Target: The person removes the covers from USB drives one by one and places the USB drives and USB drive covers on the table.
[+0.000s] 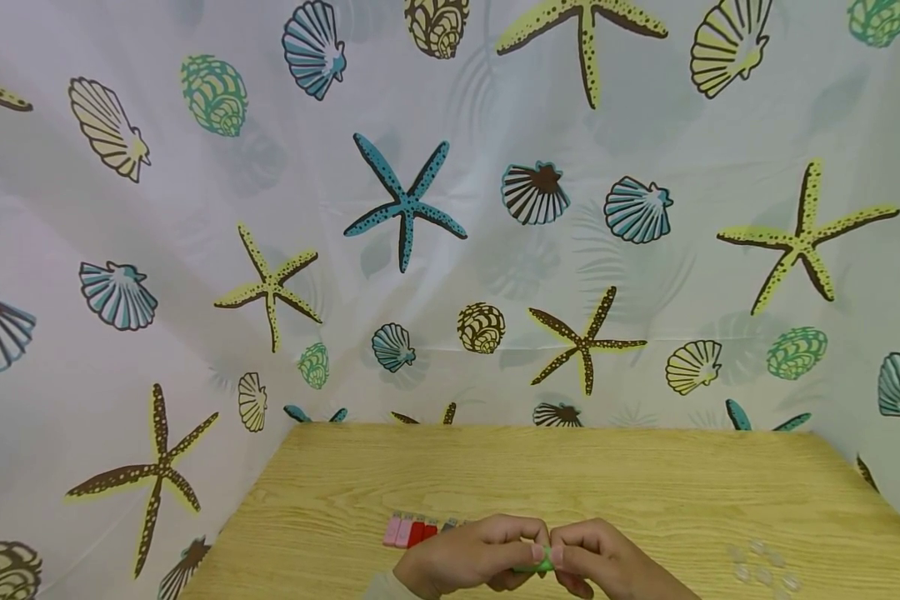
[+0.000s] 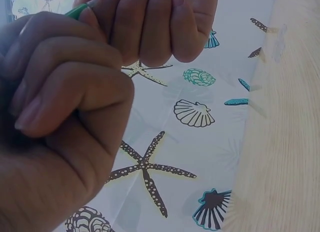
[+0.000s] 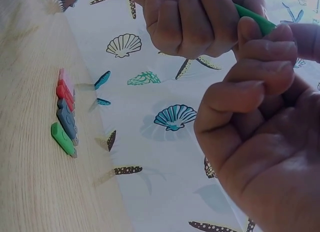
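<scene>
A small green piece (image 1: 537, 565) is being pinched between both hands, just above the near edge of the desk (image 1: 645, 483). The left hand (image 1: 471, 557) is curling its fingers around one end, and the right hand (image 1: 607, 567) is gripping the other. A row of pink, red, grey and green pieces (image 3: 65, 112) is lying near the left hand. Clear caps (image 1: 761, 567) are sitting toward the near right corner.

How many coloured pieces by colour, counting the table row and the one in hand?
Pink pieces: 2
Red pieces: 2
Grey-blue pieces: 2
Green pieces: 2, one in the row, one held
Total: 8
</scene>
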Demonstrator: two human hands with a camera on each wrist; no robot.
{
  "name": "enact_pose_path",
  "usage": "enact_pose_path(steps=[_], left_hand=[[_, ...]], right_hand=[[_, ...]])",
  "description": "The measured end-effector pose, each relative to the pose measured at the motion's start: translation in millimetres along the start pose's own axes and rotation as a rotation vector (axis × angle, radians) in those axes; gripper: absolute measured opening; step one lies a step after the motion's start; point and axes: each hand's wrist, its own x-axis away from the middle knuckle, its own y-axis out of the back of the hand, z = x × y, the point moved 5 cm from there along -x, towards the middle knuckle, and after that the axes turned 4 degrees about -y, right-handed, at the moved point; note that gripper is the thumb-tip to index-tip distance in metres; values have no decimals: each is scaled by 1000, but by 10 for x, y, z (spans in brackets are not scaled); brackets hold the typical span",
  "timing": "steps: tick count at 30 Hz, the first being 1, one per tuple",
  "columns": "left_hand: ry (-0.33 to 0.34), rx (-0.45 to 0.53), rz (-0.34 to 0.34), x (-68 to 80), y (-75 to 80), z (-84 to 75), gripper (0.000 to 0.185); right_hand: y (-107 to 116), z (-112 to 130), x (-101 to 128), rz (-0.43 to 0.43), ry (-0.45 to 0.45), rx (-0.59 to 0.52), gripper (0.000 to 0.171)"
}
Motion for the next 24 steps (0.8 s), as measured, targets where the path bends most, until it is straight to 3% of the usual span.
enact_pose_path(steps=[5,13,24], left_hand=[[-4,5,4,2,-11,-22,32],[-24,-9,13,4,2,-8,29],[-34,-23,-95,-4,129,65,31]], right_hand=[[-3,18,2,31,63,-17,32],[21,9,12,23,44,-24,32],[144,68,95,15,19,81,33]])
